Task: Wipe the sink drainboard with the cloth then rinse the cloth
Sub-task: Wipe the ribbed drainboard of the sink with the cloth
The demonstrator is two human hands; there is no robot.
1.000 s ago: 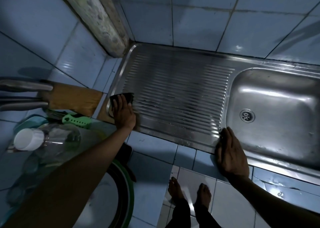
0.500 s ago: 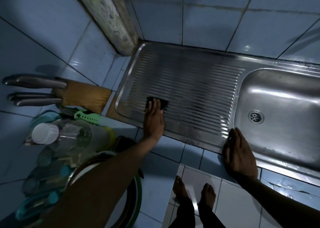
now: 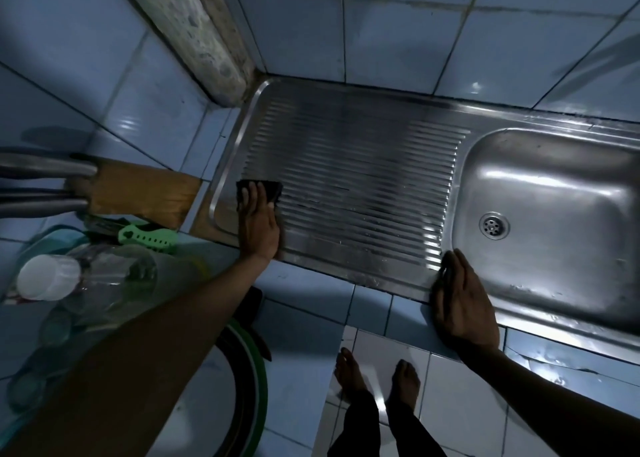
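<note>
Stood barefoot on the tiled floor [image 3: 398, 352] at a tiled worktop [image 3: 311, 290]. Rested the right hand [image 3: 462, 304] flat, fingers together and clamped on nothing, over the front rim beside the sink basin [image 3: 554, 207]. Pressed the left hand [image 3: 259, 224], fingers spread flat, onto the dark cloth [image 3: 273, 189] at the left end of the ribbed drainboard [image 3: 353, 186]. Kept a knife block [image 3: 138, 191] and a clear bottle [image 3: 86, 276] farther left.

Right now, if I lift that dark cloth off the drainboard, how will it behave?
Probably floppy: the cloth lies flat under the left hand on the ribbed drainboard. Likely light, as it is thin. It may be damp and cling a little to the metal.
</note>
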